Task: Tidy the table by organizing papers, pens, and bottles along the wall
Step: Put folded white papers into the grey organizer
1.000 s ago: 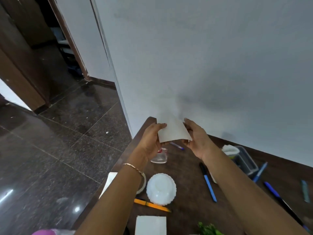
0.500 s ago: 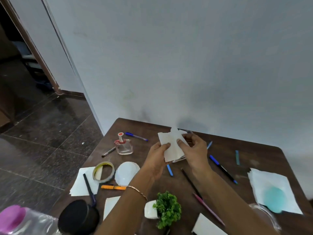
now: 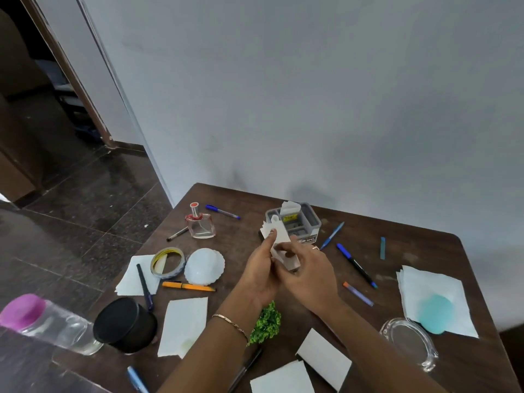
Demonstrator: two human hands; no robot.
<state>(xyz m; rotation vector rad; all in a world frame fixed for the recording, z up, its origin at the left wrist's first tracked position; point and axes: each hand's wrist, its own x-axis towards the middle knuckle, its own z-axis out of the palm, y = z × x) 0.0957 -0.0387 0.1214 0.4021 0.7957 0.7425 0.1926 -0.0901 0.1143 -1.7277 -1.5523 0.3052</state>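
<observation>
Paper slips [image 3: 279, 233] half hidden btwn left hand [image 3: 259, 269] & right hand [image 3: 310, 272]

A roll of tape [image 3: 168, 262] lies flat at the left, just beside a white scalloped dish [image 3: 204, 266] on its right. Nearer stands a black round tin [image 3: 124, 324]. A small green plant [image 3: 266, 323] sits near the middle (partly hidden). Farther off is a grey compartment tray [image 3: 314, 217]. At the near right lies a clear glass dish [image 3: 408, 346]. Dark polished floor tiles [image 3: 71, 222] spread away at the left.
</observation>
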